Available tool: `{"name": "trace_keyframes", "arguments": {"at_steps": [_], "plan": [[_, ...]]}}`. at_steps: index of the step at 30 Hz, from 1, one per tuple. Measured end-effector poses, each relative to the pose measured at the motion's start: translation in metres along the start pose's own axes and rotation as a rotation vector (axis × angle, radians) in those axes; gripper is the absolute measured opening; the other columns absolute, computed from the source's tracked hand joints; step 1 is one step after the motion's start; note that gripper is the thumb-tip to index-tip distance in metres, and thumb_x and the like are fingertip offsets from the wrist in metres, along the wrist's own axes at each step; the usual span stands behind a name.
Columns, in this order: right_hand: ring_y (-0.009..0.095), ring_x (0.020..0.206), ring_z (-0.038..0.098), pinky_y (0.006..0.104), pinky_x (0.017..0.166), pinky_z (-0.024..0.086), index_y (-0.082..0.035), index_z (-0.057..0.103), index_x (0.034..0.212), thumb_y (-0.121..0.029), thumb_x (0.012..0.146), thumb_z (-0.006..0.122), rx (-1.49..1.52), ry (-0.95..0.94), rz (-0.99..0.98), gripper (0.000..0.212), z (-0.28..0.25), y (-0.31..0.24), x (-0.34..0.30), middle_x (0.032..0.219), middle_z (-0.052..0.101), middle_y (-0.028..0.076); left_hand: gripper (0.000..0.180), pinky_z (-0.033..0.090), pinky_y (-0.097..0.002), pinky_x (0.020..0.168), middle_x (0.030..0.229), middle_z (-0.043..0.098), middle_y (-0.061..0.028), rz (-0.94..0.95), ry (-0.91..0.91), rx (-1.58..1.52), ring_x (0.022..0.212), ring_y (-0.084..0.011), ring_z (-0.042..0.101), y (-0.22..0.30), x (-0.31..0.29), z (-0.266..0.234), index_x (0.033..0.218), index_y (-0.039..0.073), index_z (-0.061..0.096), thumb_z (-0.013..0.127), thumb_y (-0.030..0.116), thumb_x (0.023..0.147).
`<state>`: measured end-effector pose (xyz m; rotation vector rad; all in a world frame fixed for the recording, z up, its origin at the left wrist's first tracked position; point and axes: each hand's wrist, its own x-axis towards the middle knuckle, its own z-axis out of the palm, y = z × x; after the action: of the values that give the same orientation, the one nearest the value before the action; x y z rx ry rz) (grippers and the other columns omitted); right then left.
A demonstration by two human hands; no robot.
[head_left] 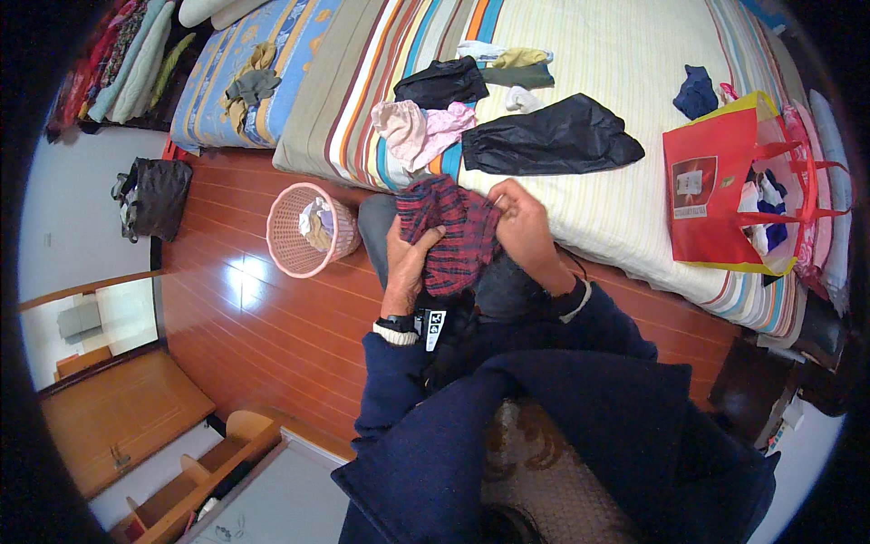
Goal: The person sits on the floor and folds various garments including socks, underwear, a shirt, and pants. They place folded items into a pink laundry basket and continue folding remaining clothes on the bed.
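While a pink basket [306, 228] stands on the floor at left, pink cloth [419, 130], black garments [551, 138] and a red bag [725, 195] lie on the striped bed [625, 54]. The left hand [410, 258] and right hand [523, 227] both have fingers clamped on a plaid cloth [451, 231], held above the knees beside the bed's edge.

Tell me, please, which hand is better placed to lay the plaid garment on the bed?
Probably the right hand: it grips the plaid garment at its upper edge, nearest the bed. The left hand supports it from below, farther from the mattress.
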<state>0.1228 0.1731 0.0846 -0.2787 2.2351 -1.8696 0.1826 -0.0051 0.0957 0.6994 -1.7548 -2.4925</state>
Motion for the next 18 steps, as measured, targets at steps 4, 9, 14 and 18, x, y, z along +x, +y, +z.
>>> {"name": "trace_keyframes", "arguments": {"at_steps": [4, 9, 14, 18], "plan": [[0.01, 0.077, 0.059, 0.0225, 0.066, 0.046, 0.002, 0.061, 0.098, 0.012, 0.079, 0.048, -0.052, 0.255, 0.039, 0.024, -0.02, 0.018, 0.022, 0.087, 0.065, 0.007, 0.045, 0.05, -0.0343, 0.084, 0.107, 0.062, -0.009, -0.049, -0.002, -0.085, 0.094, -0.0213, 0.061, 0.012, -0.009, -0.007, 0.118, 0.001, 0.053, 0.065, -0.003, 0.074], [0.019, 0.082, 0.063, 0.0242, 0.076, 0.048, 0.005, 0.056, 0.11, -0.005, 0.09, 0.049, 0.849, -0.096, 0.348, 0.024, -0.032, 0.026, 0.02, 0.098, 0.066, 0.008, 0.043, 0.051, -0.035, 0.082, 0.103, 0.063, -0.0098, -0.095, -0.026, -0.159, 0.091, -0.0223, 0.062, 0.011, -0.014, -0.009, 0.116, 0.001, 0.054, 0.064, -0.003, 0.074], [0.019, 0.098, 0.061, 0.0277, 0.088, 0.048, 0.002, 0.055, 0.116, -0.008, 0.092, 0.047, 0.322, -0.353, -0.268, 0.027, -0.029, -0.006, 0.012, 0.114, 0.061, 0.008, 0.04, 0.053, -0.0359, 0.079, 0.102, 0.064, -0.0104, -0.132, -0.01, -0.168, 0.089, -0.0233, 0.063, 0.007, -0.011, -0.015, 0.113, 0.0, 0.055, 0.064, -0.003, 0.074], [0.013, 0.088, 0.06, 0.0271, 0.08, 0.049, -0.002, 0.059, 0.108, 0.0, 0.088, 0.046, 0.96, -0.308, 0.606, 0.024, 0.008, -0.029, 0.013, 0.097, 0.065, 0.007, 0.033, 0.051, -0.03, 0.076, 0.097, 0.066, -0.009, -0.076, 0.098, 0.029, 0.086, -0.0174, 0.062, 0.0, -0.006, 0.001, 0.107, -0.002, 0.058, 0.063, -0.005, 0.075]]}}
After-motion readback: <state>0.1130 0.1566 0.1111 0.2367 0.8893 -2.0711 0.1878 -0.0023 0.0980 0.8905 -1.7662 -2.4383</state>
